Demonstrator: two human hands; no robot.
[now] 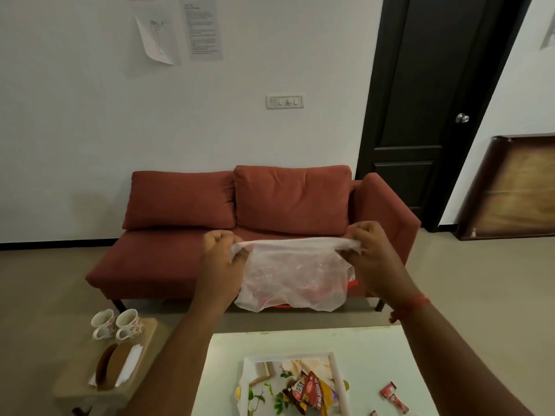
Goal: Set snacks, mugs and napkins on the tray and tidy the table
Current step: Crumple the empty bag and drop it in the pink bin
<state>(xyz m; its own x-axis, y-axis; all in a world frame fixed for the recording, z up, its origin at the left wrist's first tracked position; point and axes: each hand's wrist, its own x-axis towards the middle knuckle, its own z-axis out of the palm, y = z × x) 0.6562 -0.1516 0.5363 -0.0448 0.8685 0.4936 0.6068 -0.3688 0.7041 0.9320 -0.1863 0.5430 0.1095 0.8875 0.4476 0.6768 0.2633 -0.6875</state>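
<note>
A person's two bare arms reach forward from the bottom of the view, holding a thin, translucent plastic bag (292,274) up in the air in front of a rust-red sofa (264,205). The left hand (220,253) is closed in a fist around the bag's upper left edge, and the right hand (371,244) pinches the upper right edge, so the top of the bag is stretched taut between them while the rest hangs loose. A red thread band (408,306) circles the right wrist.

Below the hands stands a white table (375,355). On it lies a white tray (336,373) with a leafy print, holding a few snack packets (312,391) in red, brown and orange wrappers. Small red wrappers (392,396) lie on the table to the right of the tray, apart from it.

To the left of the table is a low beige stool (78,373). Two white mugs (117,324) with a red flower pattern sit side by side at its far end, handles toward the viewer. Nearer on the stool is a brown napkin holder (112,366) with white napkins (132,361) in it.

A dark door (420,100) stands behind the sofa on the right.
</note>
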